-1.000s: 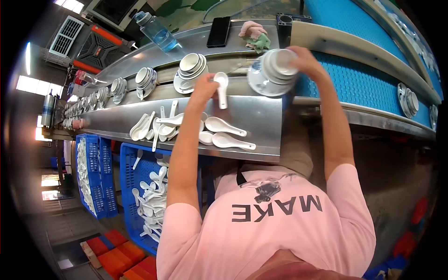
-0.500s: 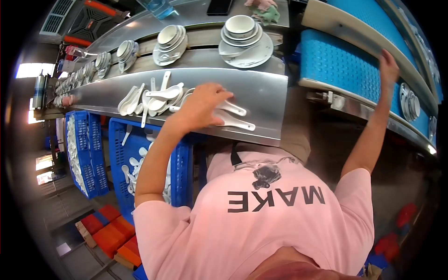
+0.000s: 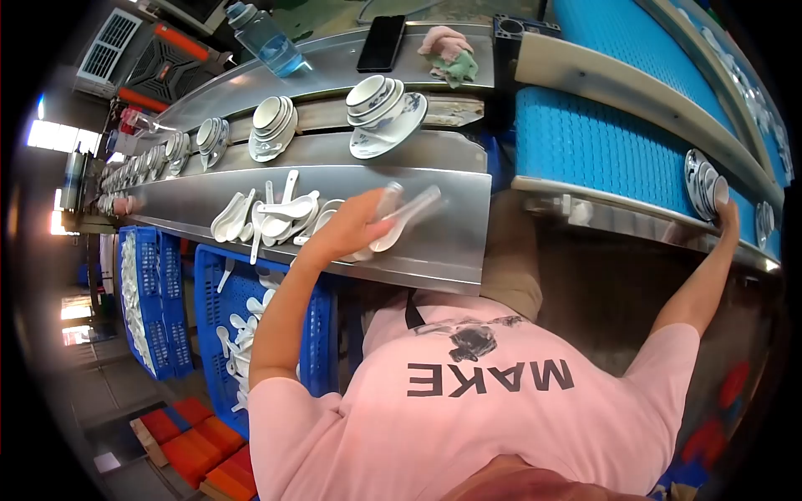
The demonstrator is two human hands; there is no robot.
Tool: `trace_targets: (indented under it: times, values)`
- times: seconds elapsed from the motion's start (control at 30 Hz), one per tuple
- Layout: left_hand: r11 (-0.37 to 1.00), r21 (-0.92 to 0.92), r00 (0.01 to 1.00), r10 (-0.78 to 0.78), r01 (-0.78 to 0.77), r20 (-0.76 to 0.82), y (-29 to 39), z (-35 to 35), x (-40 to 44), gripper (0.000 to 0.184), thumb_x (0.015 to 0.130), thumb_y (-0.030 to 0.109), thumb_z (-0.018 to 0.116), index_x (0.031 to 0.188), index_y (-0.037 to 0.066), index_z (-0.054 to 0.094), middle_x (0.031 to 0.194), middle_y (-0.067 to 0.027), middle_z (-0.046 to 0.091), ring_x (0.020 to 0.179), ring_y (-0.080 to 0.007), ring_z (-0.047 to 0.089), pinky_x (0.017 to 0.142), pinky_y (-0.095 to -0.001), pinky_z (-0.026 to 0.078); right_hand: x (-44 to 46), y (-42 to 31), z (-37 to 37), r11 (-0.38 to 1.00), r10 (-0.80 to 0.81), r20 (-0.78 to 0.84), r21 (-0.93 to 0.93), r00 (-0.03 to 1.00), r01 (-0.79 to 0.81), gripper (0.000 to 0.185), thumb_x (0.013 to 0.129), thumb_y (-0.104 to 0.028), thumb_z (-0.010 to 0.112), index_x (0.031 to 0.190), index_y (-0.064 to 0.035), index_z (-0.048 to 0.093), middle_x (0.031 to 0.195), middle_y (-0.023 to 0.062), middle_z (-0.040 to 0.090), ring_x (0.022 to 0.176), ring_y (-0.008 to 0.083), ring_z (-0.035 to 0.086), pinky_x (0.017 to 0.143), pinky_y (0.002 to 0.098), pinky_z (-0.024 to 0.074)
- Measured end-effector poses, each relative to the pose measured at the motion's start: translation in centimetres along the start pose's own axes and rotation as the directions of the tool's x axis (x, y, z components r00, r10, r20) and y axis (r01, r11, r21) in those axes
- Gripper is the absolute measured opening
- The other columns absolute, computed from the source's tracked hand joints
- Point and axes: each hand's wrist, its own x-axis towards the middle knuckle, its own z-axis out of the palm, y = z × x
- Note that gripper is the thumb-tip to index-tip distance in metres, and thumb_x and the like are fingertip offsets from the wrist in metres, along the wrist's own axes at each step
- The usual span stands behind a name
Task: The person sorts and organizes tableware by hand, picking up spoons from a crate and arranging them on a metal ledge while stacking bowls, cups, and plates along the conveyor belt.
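My left hand (image 3: 355, 227) is closed around white soup spoons (image 3: 408, 221) above the front of the metal counter. Their handles tilt up and are smeared by motion, so their number is hard to tell. Left of it, a loose pile of white spoons (image 3: 280, 213) lies on the counter. My right hand (image 3: 728, 215) reaches far right to a stack of bowls and a plate (image 3: 703, 188) on the blue conveyor belt. Its fingers grip the small bowl at the front of the stack; some are hidden.
Stacked bowl sets (image 3: 384, 113) line a slatted track behind the counter (image 3: 458, 209). Blue crates (image 3: 317, 334) with spoons stand below its front edge. A water bottle (image 3: 267, 42), a phone (image 3: 382, 43) and a cloth (image 3: 449, 54) lie at the back.
My left hand has closed on spoons and swung their handles upward. My right hand has moved from the conveyor's side rail down to the bowl stack. The whole view has shifted a little.
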Motion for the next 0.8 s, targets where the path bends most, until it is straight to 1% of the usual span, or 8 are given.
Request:
trace_targets:
  times: [0.1,0.17,0.27,0.37,0.5,0.63,0.7,0.8]
  values:
    - [0.696,-0.608,0.906,-0.413,0.382,0.096,0.0,-1.5,-0.1,0.024,0.081,0.018,0.057,0.099,0.002,0.055,0.086,-0.0071,0.058,0.076,-0.0135,0.057,0.069,-0.0262,0.045,-6.6,-3.9,2.9,0.980,-0.067,0.187,0.199,0.980,0.029,0.059,0.072,-0.041,0.064,0.109,0.0040,0.055,0.099,0.0149,0.060,0.088,0.0269,0.059,0.074,0.0381,0.0470]
    - [0.534,-0.813,0.907,-0.421,0.234,-0.016,1.0,-3.5,-0.6,0.023,0.082,0.018,0.056,0.096,0.001,0.055,0.078,-0.0037,0.058,0.066,-0.0130,0.057,0.060,-0.0264,0.047,-10.7,-6.9,5.2,0.952,-0.148,0.265,0.298,0.953,0.065,0.057,0.072,-0.038,0.065,0.110,0.0030,0.054,0.099,0.0132,0.060,0.088,0.0246,0.059,0.073,0.0368,0.0474]
    - [0.542,-0.839,0.854,-0.461,0.054,-0.242,-1.8,-6.6,0.2,0.021,0.081,0.020,0.054,0.089,0.001,0.055,0.071,-0.0063,0.058,0.062,-0.0144,0.058,0.054,-0.0272,0.047,-15.7,-10.4,10.0,0.829,-0.456,0.271,0.476,0.848,0.294,0.046,0.073,-0.013,0.060,0.116,-0.0021,0.050,0.104,0.0096,0.058,0.092,0.0219,0.058,0.080,0.0343,0.0471]
    - [0.552,-0.834,0.786,-0.523,0.016,-0.331,-3.4,-10.2,0.8,0.019,0.081,0.019,0.050,0.085,0.000,0.053,0.070,-0.0090,0.058,0.058,-0.0163,0.057,0.052,-0.0280,0.048,-25.2,-17.8,17.5,0.730,-0.520,0.219,0.616,0.826,0.296,0.039,0.070,-0.001,0.048,0.108,-0.0016,0.056,0.098,0.0070,0.059,0.088,0.0167,0.058,0.079,0.0303,0.0462]
    - [0.592,-0.803,0.752,-0.501,-0.064,-0.429,-6.4,-10.5,1.2,0.019,0.078,0.014,0.054,0.091,0.000,0.052,0.075,-0.0089,0.058,0.059,-0.0173,0.058,0.052,-0.0289,0.048,-32.8,-26.2,28.3,0.716,-0.588,0.311,0.629,0.747,0.302,0.036,0.072,0.000,0.048,0.106,-0.0003,0.057,0.100,0.0081,0.059,0.090,0.0172,0.058,0.079,0.0301,0.0464]
    - [0.577,-0.816,0.733,-0.548,-0.016,-0.402,-6.7,-8.8,-0.1,0.026,0.076,0.012,0.057,0.099,-0.001,0.052,0.076,-0.0084,0.058,0.060,-0.0174,0.058,0.052,-0.0298,0.049,-39.3,-34.3,38.1,0.677,-0.686,0.442,0.680,0.578,0.283,0.032,0.062,-0.001,0.058,0.094,-0.0017,0.061,0.086,0.0035,0.060,0.078,0.0119,0.055,0.071,0.0266,0.0438]
    - [0.545,-0.835,0.716,-0.612,0.074,-0.336,-5.2,-8.8,-1.1,0.030,0.076,0.013,0.058,0.102,-0.001,0.052,0.077,-0.0088,0.059,0.060,-0.0175,0.058,0.052,-0.0302,0.049,-40.6,-36.8,42.7,0.634,-0.749,0.425,0.681,0.508,0.366,0.038,0.058,0.002,0.055,0.096,0.0022,0.059,0.085,0.0071,0.061,0.078,0.0180,0.057,0.071,0.0283,0.0440]
    - [0.524,-0.846,0.730,-0.615,0.097,-0.297,-6.4,-8.2,-1.1,0.032,0.077,0.013,0.056,0.105,-0.001,0.050,0.077,-0.0096,0.059,0.056,-0.0175,0.057,0.048,-0.0287,0.048,-41.6,-38.3,48.3,0.678,-0.731,0.361,0.485,0.579,0.553,0.039,0.062,-0.001,0.055,0.102,0.0026,0.058,0.086,0.0142,0.062,0.081,0.0218,0.058,0.074,0.0312,0.0453]
